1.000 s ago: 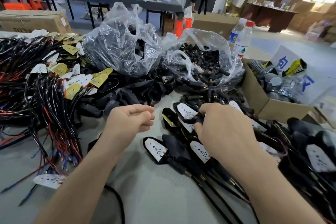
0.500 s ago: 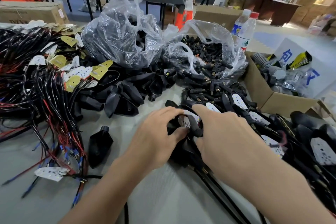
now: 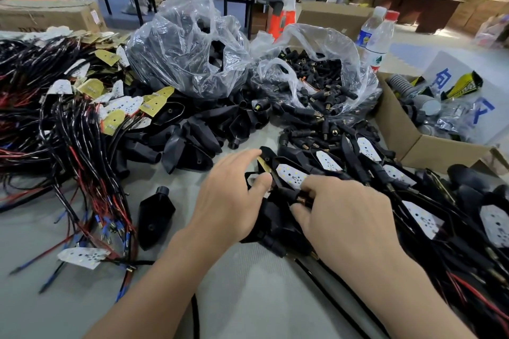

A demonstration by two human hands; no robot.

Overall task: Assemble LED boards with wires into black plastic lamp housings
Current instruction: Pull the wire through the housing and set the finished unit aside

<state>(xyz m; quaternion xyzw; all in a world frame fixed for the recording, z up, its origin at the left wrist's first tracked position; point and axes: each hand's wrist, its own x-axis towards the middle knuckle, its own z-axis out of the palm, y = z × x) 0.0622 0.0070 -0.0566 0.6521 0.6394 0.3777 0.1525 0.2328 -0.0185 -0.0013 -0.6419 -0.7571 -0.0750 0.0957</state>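
Both my left hand (image 3: 230, 201) and right hand (image 3: 344, 217) pinch one black housing (image 3: 278, 224) at table centre, LED board (image 3: 292, 176) at twelve o'clock; I'd seat it flat, wires unpinched.

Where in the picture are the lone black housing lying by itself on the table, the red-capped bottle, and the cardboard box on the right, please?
lone black housing (image 3: 155, 221): head view, middle of its flat back.
red-capped bottle (image 3: 381, 38): head view, clear body below the cap.
cardboard box (image 3: 392, 121): head view, its left outer wall.
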